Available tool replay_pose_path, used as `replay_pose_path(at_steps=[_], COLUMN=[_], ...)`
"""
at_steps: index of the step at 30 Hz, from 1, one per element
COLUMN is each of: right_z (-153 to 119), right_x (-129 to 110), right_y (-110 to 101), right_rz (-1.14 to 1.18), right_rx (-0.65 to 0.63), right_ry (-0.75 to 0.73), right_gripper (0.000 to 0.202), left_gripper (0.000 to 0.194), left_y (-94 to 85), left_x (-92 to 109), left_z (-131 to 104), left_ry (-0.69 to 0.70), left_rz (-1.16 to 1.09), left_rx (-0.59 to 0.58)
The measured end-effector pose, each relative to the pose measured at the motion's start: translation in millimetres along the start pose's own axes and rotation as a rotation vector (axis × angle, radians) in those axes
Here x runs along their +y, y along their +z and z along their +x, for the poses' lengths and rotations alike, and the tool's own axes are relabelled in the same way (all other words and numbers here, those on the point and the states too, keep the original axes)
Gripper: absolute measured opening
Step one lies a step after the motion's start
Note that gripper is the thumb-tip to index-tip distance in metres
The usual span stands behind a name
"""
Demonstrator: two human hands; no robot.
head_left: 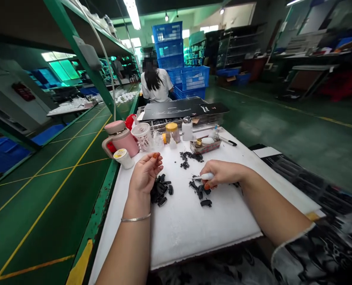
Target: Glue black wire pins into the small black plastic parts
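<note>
My right hand (223, 173) is closed around a small white squeeze bottle (207, 176), whose thin tip points left over a loose group of black plastic parts (200, 190). Raised above the white work surface (188, 233), my left hand (146, 170) has its thumb and fingertips pressed together; whatever they pinch is too small to make out. Just beside and below it lies a pile of black parts (160, 190). Farther back is a scatter of tiny black pieces (190, 157).
A pink thermos (124, 140), a plastic cup (142, 136), a yellow-lidded jar (172, 132), a white bottle (187, 130) and a small box (205, 146) line the back edge. A green conveyor (60, 170) runs left. A person (157, 85) sits ahead near blue crates (194, 79).
</note>
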State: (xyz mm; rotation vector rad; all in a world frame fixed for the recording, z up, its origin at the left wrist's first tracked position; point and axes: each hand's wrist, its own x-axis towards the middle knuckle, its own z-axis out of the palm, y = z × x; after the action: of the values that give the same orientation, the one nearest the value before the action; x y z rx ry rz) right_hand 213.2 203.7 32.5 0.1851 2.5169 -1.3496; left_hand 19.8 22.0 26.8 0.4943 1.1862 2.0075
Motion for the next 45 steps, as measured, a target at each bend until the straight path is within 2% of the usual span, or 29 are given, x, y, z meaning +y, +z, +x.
replay_pose_path(at_steps=[3, 6, 9, 11, 14, 17, 19, 22, 26, 30, 33, 38, 42, 45], right_z=[0, 2, 4, 3, 0, -6, -12, -26, -44, -52, -53, -50, -52, -55], right_x=[-1, 3, 5, 5, 4, 6, 9, 10, 9, 15, 25, 36, 35, 32], right_y=[1, 0, -2, -5, -13, -21, -27, -33, -32, -20, -7, 6, 8, 6], right_rz=[-0.036, -0.087, -0.142, -0.178, -0.236, -0.284, -0.305, -0.331, -0.385, -0.42, -0.435, -0.47, -0.463, -0.431], right_rx=[0.0, 0.064, 0.192, 0.299, 0.443, 0.553, 0.613, 0.669, 0.661, 0.537, 0.469, 0.487, 0.521, 0.577], right_ry=[-0.008, 0.015, 0.063, 0.094, 0.145, 0.202, 0.237, 0.287, 0.322, 0.32, 0.309, 0.295, 0.251, 0.24], right_gripper=[0.018, 0.02, 0.024, 0.024, 0.022, 0.02, 0.019, 0.019, 0.017, 0.006, 0.011, 0.011, 0.011, 0.01], left_gripper=[0.025, 0.025, 0.024, 0.022, 0.018, 0.016, 0.018, 0.024, 0.021, 0.016, 0.014, 0.026, 0.043, 0.048], left_y=[-0.2, -0.8, -1.9, -2.6, -1.8, 2.8, 7.3, 13.7, 19.5, 19.9, 15.7, 9.8, 13.2, 18.2], left_x=[1, 1, 3, 5, 7, 5, 2, -3, -5, -2, 1, 6, 5, 1], left_z=[-1, 1, 1, 1, -3, -9, -14, -19, -22, -21, -18, -12, -13, -15], left_ry=[0.016, 0.021, 0.038, 0.082, 0.124, 0.063, 0.029, 0.001, -0.003, -0.019, -0.008, 0.027, -0.009, -0.049], left_rz=[0.017, 0.036, 0.087, 0.205, 0.674, 1.311, 1.613, 1.849, 1.973, 1.967, 1.824, 1.348, 0.9, 0.648], left_rx=[0.008, 0.018, 0.028, 0.032, -0.041, -0.233, -0.321, -0.388, -0.436, -0.417, -0.331, -0.222, -0.221, -0.245])
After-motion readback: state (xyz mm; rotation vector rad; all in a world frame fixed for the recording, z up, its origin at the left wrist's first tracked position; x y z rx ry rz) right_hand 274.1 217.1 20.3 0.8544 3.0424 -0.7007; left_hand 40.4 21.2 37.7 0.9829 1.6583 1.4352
